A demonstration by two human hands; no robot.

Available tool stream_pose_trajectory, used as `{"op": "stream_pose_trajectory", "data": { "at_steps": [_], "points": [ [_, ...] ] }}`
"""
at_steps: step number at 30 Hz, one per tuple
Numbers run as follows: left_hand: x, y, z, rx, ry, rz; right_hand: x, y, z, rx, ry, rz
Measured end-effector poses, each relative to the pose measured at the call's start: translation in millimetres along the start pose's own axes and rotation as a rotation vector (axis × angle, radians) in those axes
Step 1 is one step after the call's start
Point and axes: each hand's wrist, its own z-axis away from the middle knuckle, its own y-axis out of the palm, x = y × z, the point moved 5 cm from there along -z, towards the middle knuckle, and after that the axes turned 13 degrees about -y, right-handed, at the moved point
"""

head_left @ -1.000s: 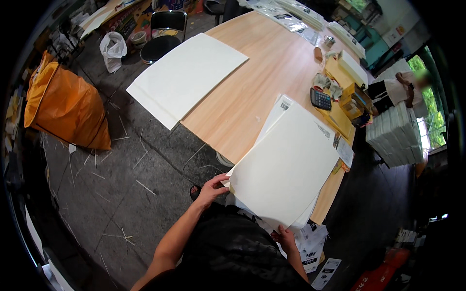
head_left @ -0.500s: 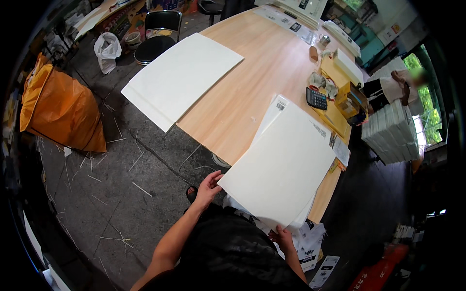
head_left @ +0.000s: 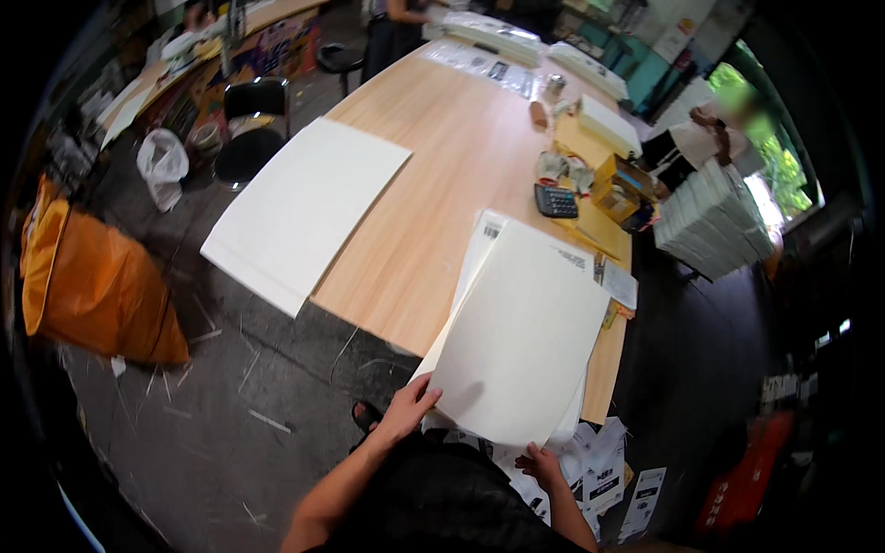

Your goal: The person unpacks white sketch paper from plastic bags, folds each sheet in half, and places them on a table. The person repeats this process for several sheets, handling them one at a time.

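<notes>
On near end of wood-tone table [head_left: 396, 249]: white top sheet [head_left: 525, 332], qty 1, lying over other sheets; lower sheet [head_left: 476, 258] is showing past its L side. Long axis is running away fr. body, far end leaning R. Bulk of sheet is lying ahead of both hands, i.e. beyond fingertips.

L hand [head_left: 410, 410]: bordering near L corner. R hand [head_left: 541, 464]: bordering near R corner. Neither is clearly nearer.

Pose, L: forearm is rising fr. lower edge, slanting R; thumb & fingers are pointing twd. corner, tips meeting edge. Pinching or only resting: can't tell.

Pose, R: forearm is slanting up & L; index is reaching to corner, other fingers curling below. Hold on sheet: can't tell.

Adj. items: calculator [head_left: 556, 201], sitting beyond sheet's far end; second white sheet [head_left: 309, 207], lying well apart to L, overhanging table's L edge.
</notes>
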Motion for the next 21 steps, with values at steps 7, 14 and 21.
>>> {"op": "stream_pose_trajectory", "data": {
  "at_steps": [7, 14, 21],
  "points": [
    [-35, 4, 0, -0.140, 0.119, -0.505, -10, -13, 21, -0.289, -0.103, -0.005],
    [-70, 7, 52, -0.214, 0.191, -0.313, -10, 9, 61, -0.128, -0.016, 0.051],
    [-49, -46, 165, -0.442, 0.079, 0.141, -20, 81, 32, 0.616, 0.056, -0.750]
  ]
}}
